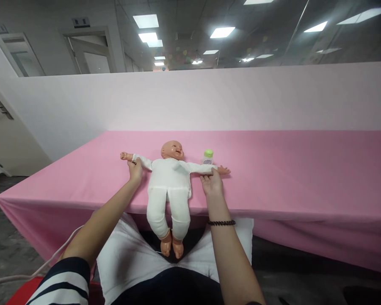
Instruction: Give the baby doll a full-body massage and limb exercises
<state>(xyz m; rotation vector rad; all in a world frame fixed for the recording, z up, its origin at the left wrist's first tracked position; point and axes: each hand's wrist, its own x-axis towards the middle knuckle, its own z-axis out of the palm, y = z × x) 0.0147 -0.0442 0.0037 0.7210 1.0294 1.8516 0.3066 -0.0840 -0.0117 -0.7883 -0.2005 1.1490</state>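
A baby doll [169, 176] with a white cloth body lies on its back on the pink-covered table [288, 169]. Its head points to the far side, and its feet hang over the near edge. Both doll arms are stretched out sideways. My left hand [135, 170] grips the doll's sleeve near the wrist on the left. On the other side, my right hand [212, 183] holds the doll's other forearm, thumb on top and fingers beneath. Just behind that forearm stands a small clear bottle [208, 157] with a green cap.
A white wall [241, 97] with a glass pane above runs behind the table. At the left is a door [9, 135] with a handle. A white cable [51, 259] hangs at lower left, near a red seat [25, 292]. White cloth covers my lap.
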